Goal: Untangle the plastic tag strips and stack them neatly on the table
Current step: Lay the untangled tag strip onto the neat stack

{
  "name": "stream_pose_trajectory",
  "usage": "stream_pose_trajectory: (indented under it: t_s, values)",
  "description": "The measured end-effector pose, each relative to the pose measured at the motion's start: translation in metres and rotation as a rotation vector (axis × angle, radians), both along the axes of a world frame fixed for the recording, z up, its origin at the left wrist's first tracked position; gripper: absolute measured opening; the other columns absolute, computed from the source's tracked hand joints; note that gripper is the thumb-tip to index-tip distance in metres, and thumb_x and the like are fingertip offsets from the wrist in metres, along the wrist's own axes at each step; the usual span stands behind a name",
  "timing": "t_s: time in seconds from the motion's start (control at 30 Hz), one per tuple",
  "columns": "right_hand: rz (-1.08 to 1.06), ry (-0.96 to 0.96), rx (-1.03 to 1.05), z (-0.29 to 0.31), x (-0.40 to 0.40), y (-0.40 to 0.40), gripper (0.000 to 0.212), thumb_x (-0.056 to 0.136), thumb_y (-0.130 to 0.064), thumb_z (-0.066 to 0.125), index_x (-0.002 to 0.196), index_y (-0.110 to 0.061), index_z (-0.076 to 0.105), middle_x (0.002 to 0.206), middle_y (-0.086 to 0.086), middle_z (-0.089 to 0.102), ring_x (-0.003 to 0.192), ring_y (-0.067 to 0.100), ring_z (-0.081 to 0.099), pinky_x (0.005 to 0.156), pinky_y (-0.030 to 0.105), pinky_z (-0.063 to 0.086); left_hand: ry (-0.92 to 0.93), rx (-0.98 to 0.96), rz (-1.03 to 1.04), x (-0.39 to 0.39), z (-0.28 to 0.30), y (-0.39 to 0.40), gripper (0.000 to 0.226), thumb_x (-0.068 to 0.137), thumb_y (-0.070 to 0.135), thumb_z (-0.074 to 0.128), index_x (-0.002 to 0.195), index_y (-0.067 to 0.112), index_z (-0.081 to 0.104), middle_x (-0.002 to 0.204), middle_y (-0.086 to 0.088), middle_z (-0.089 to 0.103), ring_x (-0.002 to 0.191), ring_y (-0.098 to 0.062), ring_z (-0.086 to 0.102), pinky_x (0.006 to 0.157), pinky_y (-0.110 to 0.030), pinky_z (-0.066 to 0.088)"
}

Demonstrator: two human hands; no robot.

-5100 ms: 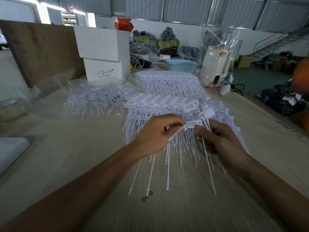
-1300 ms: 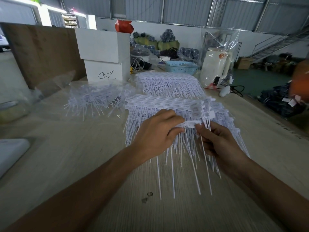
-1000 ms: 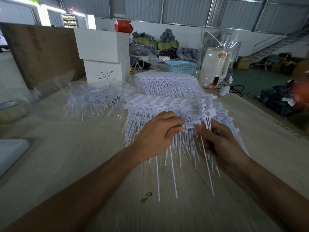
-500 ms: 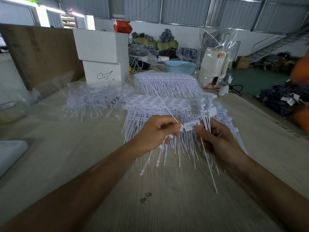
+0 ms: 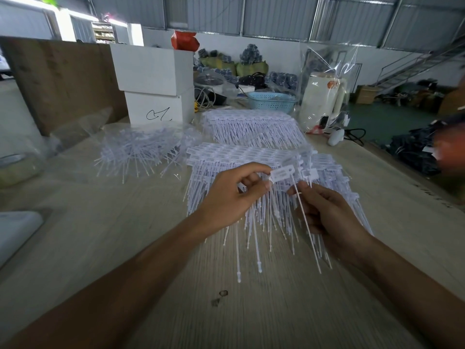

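Left hand (image 5: 227,197) is pinching the flat label end of 1 tag strip (image 5: 283,173) between thumb and fingertips, holding it just above the near stack (image 5: 241,157). Right hand (image 5: 327,212) is curling around the thin tail of that strip (image 5: 305,222) and, it appears, a few more strips behind its fingers; the exact count is hidden.

The near stack is lying on the counter (image 5: 125,248) directly under both hands, labels aligned toward the far side, tails fanning toward the person. A far stack (image 5: 254,127) is sitting just behind it. The untangled supply, a loose pile (image 5: 141,149), is lying to the left on clear plastic, near the white boxes (image 5: 153,81).

Risks, as judged from this position:
- The tail is crossing over the fanned tails below; lowering the strip at this angle is likely to snag its tip among them and skew the row.
- The left pinch is covering only a corner of the label, so the strip could twist and land off-line.
- The right hand's extra strips could slip out and drop across the stack.
- A forearm brushing the overhanging tails could drag the stack out of alignment.
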State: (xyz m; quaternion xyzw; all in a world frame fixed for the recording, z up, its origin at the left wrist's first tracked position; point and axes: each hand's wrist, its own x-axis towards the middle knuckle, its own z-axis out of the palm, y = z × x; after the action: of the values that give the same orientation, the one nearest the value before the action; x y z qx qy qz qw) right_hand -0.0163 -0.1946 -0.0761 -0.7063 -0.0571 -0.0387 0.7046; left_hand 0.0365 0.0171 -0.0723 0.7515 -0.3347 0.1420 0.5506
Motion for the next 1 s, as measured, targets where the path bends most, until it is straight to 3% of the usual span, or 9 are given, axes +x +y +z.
stream_pose_trajectory:
  t_s: [0.07,0.2,0.37,0.5,0.67,0.77,0.9,1.0]
  values:
    - [0.059,0.087,0.044,0.0008,0.0008,-0.0009,0.05,0.091,-0.053,0.056,0.101,-0.006,0.071,0.061,-0.003,0.023,0.049,0.012,0.018,0.042,0.024,0.017,-0.02,-0.02,0.009,-0.0002,0.0015,0.0007,0.018,0.094,0.024,0.068,0.112,0.023,0.07,0.079,0.015,0.069,0.075,-0.006,0.063,0.063,-0.009,0.039]
    - [0.242,0.16,0.058,0.0023,-0.0015,-0.0011,0.053,0.092,-0.063,0.054,0.094,-0.013,0.07,0.067,0.002,0.02,0.049,0.011,0.02,0.04,0.023,0.02,-0.041,-0.028,0.026,-0.0025,0.0013,-0.0001,0.019,0.093,0.023,0.069,0.112,0.027,0.069,0.077,0.019,0.067,0.076,-0.004,0.062,0.064,-0.006,0.038]
    - [0.274,0.136,0.058,0.0017,-0.0024,0.0001,0.04,0.096,-0.051,0.056,0.072,-0.019,0.052,0.065,0.0,0.023,0.048,0.01,0.02,0.043,0.028,0.013,-0.017,-0.032,0.062,-0.0016,-0.0001,0.0003,0.019,0.091,0.024,0.072,0.109,0.029,0.072,0.078,0.008,0.069,0.075,-0.005,0.063,0.064,-0.007,0.04]
    - [0.258,0.186,0.083,0.0021,-0.0027,0.0001,0.042,0.097,-0.05,0.055,0.067,-0.023,0.043,0.063,-0.003,0.029,0.05,0.01,0.023,0.041,0.021,0.022,-0.041,0.008,0.064,-0.0019,-0.0004,0.0008,0.021,0.094,0.021,0.068,0.114,0.024,0.072,0.08,0.007,0.07,0.075,-0.002,0.062,0.065,-0.006,0.041]
    - [0.234,0.227,0.018,0.0049,-0.0038,0.002,0.042,0.101,-0.044,0.048,0.064,-0.024,0.041,0.065,-0.001,0.024,0.05,0.011,0.018,0.039,0.019,0.022,0.01,0.016,0.047,0.0014,-0.0002,0.002,0.02,0.099,0.012,0.06,0.112,0.018,0.073,0.09,-0.006,0.073,0.072,-0.011,0.063,0.068,-0.03,0.052]
    - [0.222,0.22,-0.011,0.0056,-0.004,0.0018,0.042,0.102,-0.043,0.047,0.066,-0.023,0.038,0.065,0.0,0.024,0.051,0.012,0.018,0.041,0.02,0.021,0.012,0.038,0.067,0.0024,0.0004,0.0033,0.021,0.1,0.013,0.058,0.112,0.024,0.073,0.097,-0.006,0.073,0.074,-0.026,0.063,0.067,-0.041,0.052]
    - [0.174,0.221,0.03,0.0036,-0.0026,0.0032,0.042,0.101,-0.045,0.048,0.067,-0.022,0.04,0.063,0.0,0.032,0.05,0.013,0.022,0.041,0.022,0.024,-0.082,0.071,0.097,0.0005,0.0023,0.0062,0.023,0.095,0.021,0.066,0.117,0.026,0.072,0.083,0.01,0.067,0.07,-0.004,0.058,0.064,-0.022,0.046]
    - [0.145,0.192,0.066,0.002,-0.0018,0.0042,0.039,0.102,-0.041,0.047,0.071,-0.019,0.043,0.064,0.005,0.044,0.048,0.015,0.033,0.042,0.024,0.032,-0.098,0.129,0.096,-0.0023,0.0054,0.0049,0.03,0.092,0.022,0.07,0.122,0.022,0.071,0.09,0.008,0.063,0.08,-0.004,0.058,0.072,-0.02,0.044]
